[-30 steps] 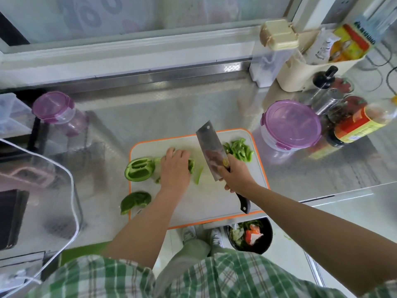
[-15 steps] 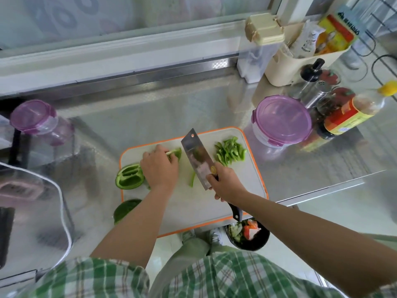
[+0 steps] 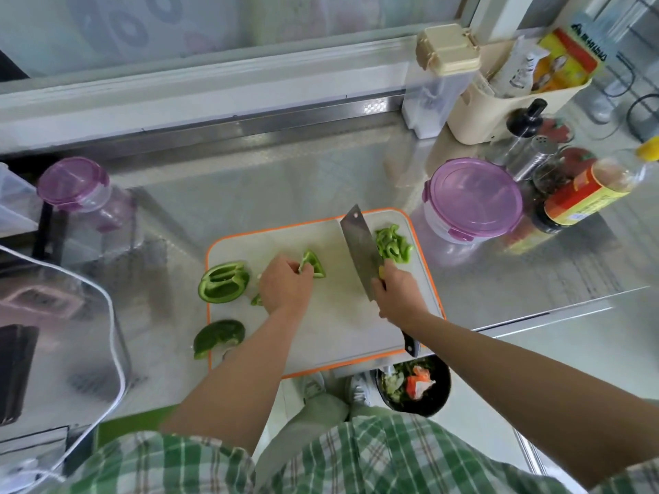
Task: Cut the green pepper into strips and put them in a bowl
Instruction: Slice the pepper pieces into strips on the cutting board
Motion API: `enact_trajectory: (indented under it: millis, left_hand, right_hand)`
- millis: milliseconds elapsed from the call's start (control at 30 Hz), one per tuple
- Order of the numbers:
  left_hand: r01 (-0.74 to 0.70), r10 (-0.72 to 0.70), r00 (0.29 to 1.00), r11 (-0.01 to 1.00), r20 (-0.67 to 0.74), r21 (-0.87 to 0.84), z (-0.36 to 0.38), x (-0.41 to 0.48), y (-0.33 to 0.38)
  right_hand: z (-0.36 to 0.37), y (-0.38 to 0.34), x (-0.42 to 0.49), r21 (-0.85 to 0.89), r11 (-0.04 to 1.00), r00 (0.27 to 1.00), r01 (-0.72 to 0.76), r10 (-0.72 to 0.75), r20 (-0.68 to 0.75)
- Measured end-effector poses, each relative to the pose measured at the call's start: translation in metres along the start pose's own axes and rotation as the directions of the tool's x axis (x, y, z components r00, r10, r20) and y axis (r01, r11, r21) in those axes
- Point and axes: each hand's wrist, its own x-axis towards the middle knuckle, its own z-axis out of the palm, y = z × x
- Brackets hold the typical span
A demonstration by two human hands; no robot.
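My left hand (image 3: pixel 285 285) is over the middle of the cutting board (image 3: pixel 321 336), fingers curled, pinching a three-cornered piece of green pepper (image 3: pixel 313 263) by its near-left corner. The piece lies on the far right of my fingertips. My right hand (image 3: pixel 397 295) is wrapped round the handle of the cleaver (image 3: pixel 360 244), gripping it right up against the blade, with the dark end of the handle poking out on the near side. The blade points away from me, its flat side tilted into view. I cannot tell whether its edge touches the board.

Just right of the blade, at the far right corner of the board, lies the pile of cut strips (image 3: pixel 392 244). A pepper half (image 3: pixel 223 282) rests open side up on the board's left edge. Another pepper chunk (image 3: pixel 218 335) lies skin up on the steel counter (image 3: pixel 285 180), just off the board's near left side. A small green scrap (image 3: pixel 256 300) sits beside my left wrist.

To the right of the board stands a tub with a purple lid (image 3: pixel 472 201), and beyond it a sauce bottle (image 3: pixel 588 194) lying on its side. A jar with a purple lid (image 3: pixel 76 185) stands far left. Below the counter's near edge a black bowl (image 3: pixel 415 386) holds vegetable scraps.
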Motion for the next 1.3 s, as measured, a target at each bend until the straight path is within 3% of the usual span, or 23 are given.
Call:
enact_trajectory:
  millis: [233, 400, 633, 833, 1300]
  left_hand:
    - [0.024, -0.031, 0.979, 0.999, 0.202, 0.04, 0.032, -0.009, -0.012]
    - [0.103, -0.084, 0.961, 0.993, 0.262, -0.062, 0.033, -0.018, -0.007]
    - [0.11, -0.097, 0.963, 0.993, 0.251, -0.04, 0.024, -0.018, -0.006]
    - [0.168, -0.133, 0.954, 0.979, 0.269, -0.112, 0.025, -0.015, -0.009]
    - [0.072, -0.067, 0.975, 0.997, 0.212, -0.016, 0.03, -0.017, -0.005]
  right_hand:
    - [-0.003, -0.015, -0.015, -0.044, 0.987, 0.983, 0.157, -0.152, 0.103]
    - [0.012, -0.016, -0.018, -0.064, 0.991, 0.984, 0.117, -0.107, 0.143]
    - [0.017, -0.016, -0.016, -0.134, 0.984, 0.979, 0.12, -0.095, 0.182]
    - [0.006, -0.02, -0.021, -0.122, 0.973, 0.977, 0.195, -0.182, 0.111]
    - [0.014, -0.029, -0.024, -0.251, 0.943, 0.974, 0.217, -0.191, 0.122]
